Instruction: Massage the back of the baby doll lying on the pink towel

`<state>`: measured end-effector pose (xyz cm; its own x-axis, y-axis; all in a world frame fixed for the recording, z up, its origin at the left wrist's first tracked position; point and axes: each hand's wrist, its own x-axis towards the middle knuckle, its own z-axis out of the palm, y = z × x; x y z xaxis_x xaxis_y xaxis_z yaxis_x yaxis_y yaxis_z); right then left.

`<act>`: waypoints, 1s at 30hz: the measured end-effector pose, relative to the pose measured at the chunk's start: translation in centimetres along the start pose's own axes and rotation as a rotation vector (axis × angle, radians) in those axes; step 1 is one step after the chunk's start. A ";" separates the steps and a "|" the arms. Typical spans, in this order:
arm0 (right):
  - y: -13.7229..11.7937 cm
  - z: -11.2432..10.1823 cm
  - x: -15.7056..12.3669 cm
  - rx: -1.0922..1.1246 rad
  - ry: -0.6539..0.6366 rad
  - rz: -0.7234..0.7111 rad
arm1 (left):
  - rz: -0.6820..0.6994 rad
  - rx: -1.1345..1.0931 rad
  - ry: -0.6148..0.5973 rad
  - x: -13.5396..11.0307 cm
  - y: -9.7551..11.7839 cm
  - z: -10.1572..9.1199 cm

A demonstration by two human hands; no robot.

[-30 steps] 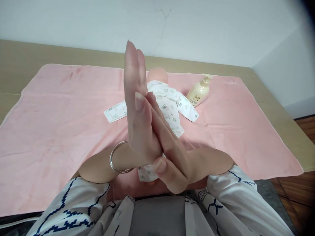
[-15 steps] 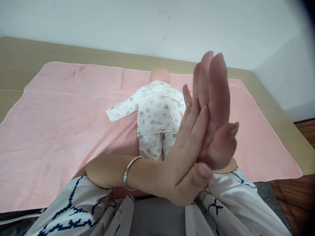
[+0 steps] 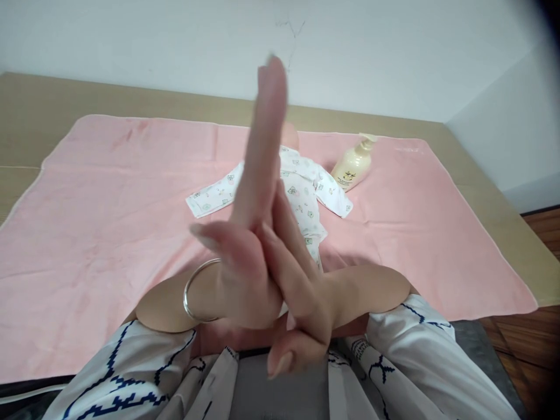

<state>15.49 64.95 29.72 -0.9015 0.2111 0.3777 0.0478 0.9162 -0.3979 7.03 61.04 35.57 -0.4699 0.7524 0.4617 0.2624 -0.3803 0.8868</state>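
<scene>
- Left hand (image 3: 249,262): raised upright at the centre, blurred at the fingertips; fingers extended, thumb out to the side, the grip unclosed and holding nothing.
- Right hand (image 3: 308,294): slanted against the palm side of the left, its fingers touching the left hand and its thumb bent below; its grip is likewise unclasped.
- Bracelet (image 3: 186,296): a silver-coloured ring around the left wrist.
- Doll (image 3: 301,189): lies beyond the hands on the pink blanket (image 3: 118,227), head toward the wall (image 3: 131,46), arms spread, in white printed clothes; the hands hide much of its body.
- Pump bottle (image 3: 353,166): pale yellow, tilted, just beside the doll's sleeve to the right.
- Worktop (image 3: 48,111): wood-coloured, under the blanket, its far edge along the wall.
</scene>
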 end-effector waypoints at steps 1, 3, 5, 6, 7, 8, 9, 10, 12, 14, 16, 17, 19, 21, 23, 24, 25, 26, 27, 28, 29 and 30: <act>0.2 0.0 0.0 0.041 0.045 -0.043 | -0.005 -0.011 -0.011 0.6 0.1 -0.5; 0.9 -0.4 0.6 0.141 0.133 -0.138 | 0.026 -0.089 -0.022 2.0 -0.6 -1.2; 1.9 -1.0 1.9 0.242 0.186 -0.176 | 0.089 -0.195 0.062 3.7 -2.7 -1.4; 2.6 -1.3 2.6 0.288 0.193 -0.158 | 0.123 -0.248 0.149 4.6 -4.3 -1.3; 3.4 -1.4 3.4 0.329 0.197 -0.112 | 0.115 -0.285 0.237 5.5 -6.1 -1.1; 4.4 -1.3 4.3 0.355 0.189 -0.039 | 0.055 -0.284 0.266 6.4 -8.2 -1.0; 5.5 -1.0 5.0 0.358 0.162 0.046 | -0.002 -0.259 0.285 7.2 -10.4 -0.8; 6.8 -0.5 5.8 0.336 0.140 0.113 | -0.058 -0.218 0.290 8.0 -12.6 -0.7; 9.4 0.8 7.0 0.247 0.095 0.213 | -0.183 -0.132 0.299 9.1 -16.6 -0.7; 11.8 2.1 7.8 0.125 0.075 0.253 | -0.200 -0.047 0.339 9.7 -19.6 -1.0; 13.9 3.0 8.3 0.068 0.022 0.200 | -0.144 0.028 0.350 9.8 -21.5 -1.4; 14.9 3.1 8.4 0.055 -0.011 0.146 | -0.113 0.054 0.348 9.8 -22.0 -1.6; 16.6 3.1 8.5 0.042 -0.061 0.034 | -0.076 0.072 0.347 9.6 -22.6 -1.8; 18.1 2.8 8.5 0.013 -0.074 -0.007 | -0.056 0.065 0.354 9.4 -22.7 -1.7; 19.3 2.7 8.6 -0.041 -0.047 0.062 | -0.026 0.052 0.370 9.2 -22.7 -1.5; 19.6 2.8 8.6 -0.074 -0.028 0.120 | -0.009 0.046 0.379 9.1 -22.7 -1.4; 19.6 3.0 8.6 -0.110 -0.008 0.185 | 0.006 0.041 0.389 9.1 -22.8 -1.3; 19.4 3.3 8.6 -0.148 0.016 0.252 | 0.015 0.037 0.400 9.1 -22.9 -1.2; 19.0 3.6 8.6 -0.187 0.044 0.316 | 0.021 0.032 0.410 9.1 -23.0 -1.2; 18.4 4.0 8.5 -0.227 0.074 0.371 | 0.024 0.025 0.419 9.1 -23.1 -1.2; 17.7 4.4 8.4 -0.261 0.097 0.400 | 0.028 0.016 0.424 9.0 -23.2 -1.2; 17.0 4.8 8.3 -0.283 0.101 0.392 | 0.034 0.009 0.426 9.0 -23.2 -1.2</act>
<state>6.77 80.62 22.13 -0.7471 0.5773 0.3296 0.5025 0.8150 -0.2886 -4.34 76.00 19.16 -0.7662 0.4495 0.4592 0.2903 -0.3954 0.8714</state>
